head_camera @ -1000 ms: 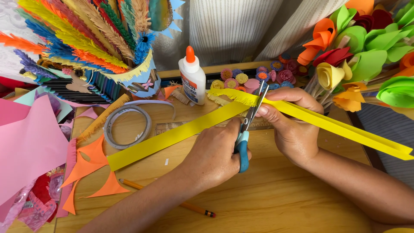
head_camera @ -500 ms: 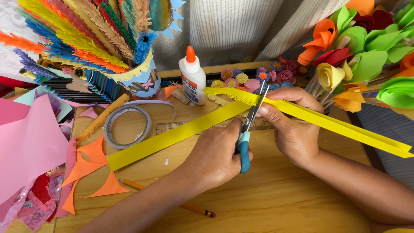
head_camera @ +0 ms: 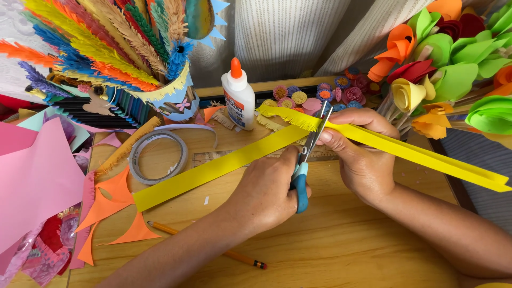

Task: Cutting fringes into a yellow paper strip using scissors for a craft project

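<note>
yellow paper strip (head_camera: 213, 168), folded lengthwise, runs slantwise over the wooden counter (head_camera: 341, 250) from lower left up to the middle, where it bends and runs down to the right edge. the left hand (head_camera: 266, 194) is closed around the blue handle of the scissors (head_camera: 306, 154), whose blades point up and stand slightly apart at the strip's fringed end near the bend. the right hand (head_camera: 362, 160) is clamped on the strip just right of the blades, thumb on top, fingers curled beneath.

behind the scissors stands a white glue bottle (head_camera: 238, 96) with an orange cap and a label in orange and blue, upright, just left of the fringed end. a roll of tape (head_camera: 158, 156) lies flat to the left of it. orange paper scraps (head_camera: 114, 205) with pointed edges lie beside pink paper sheets (head_camera: 32, 181) at the left edge. a pencil (head_camera: 213, 246) lies on the counter under the left forearm. a ruler (head_camera: 229, 156) lies flat beneath the strip. small quilled paper flowers (head_camera: 320, 93) sit in a row along the back, and rolled paper flowers (head_camera: 437, 69) in orange, green, yellow and red fill the upper right. a fan of coloured paper feathers (head_camera: 101, 48) rises at the upper left.
</note>
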